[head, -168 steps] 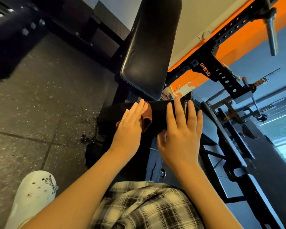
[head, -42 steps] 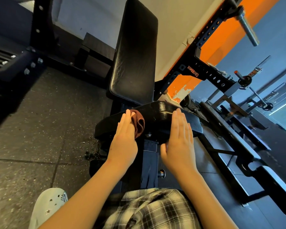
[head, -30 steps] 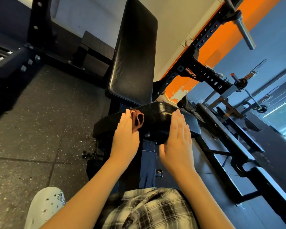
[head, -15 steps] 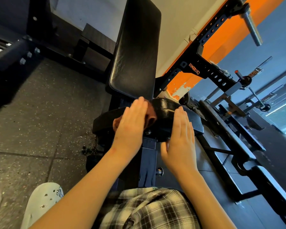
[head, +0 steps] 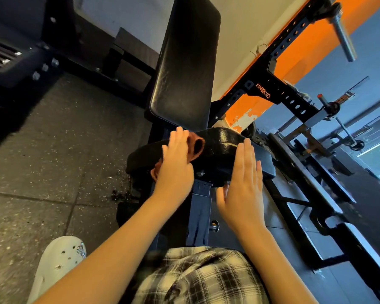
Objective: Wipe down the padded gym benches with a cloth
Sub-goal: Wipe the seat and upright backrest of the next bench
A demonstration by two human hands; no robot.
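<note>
A black padded bench stands in front of me, its seat pad (head: 219,156) low and its backrest pad (head: 184,69) tilted upright behind it. My left hand (head: 176,163) lies flat with straight fingers on a rust-brown cloth (head: 195,147), pressing it onto the left part of the seat pad; most of the cloth is hidden under the hand. My right hand (head: 244,185) rests flat against the seat pad's right front edge, fingers straight and together.
A black rack upright (head: 279,93) with holes and a steel peg (head: 343,40) rises at the right before an orange and blue wall. Black frame rails (head: 316,194) run along the right floor. Speckled rubber flooring (head: 42,150) spreads left; my white clog (head: 57,266) is at bottom left.
My left hand has kept sliding the cloth back and forth over the seat pad, now slightly left and nearer than half a second ago. The right hand stays on the pad's edge.
</note>
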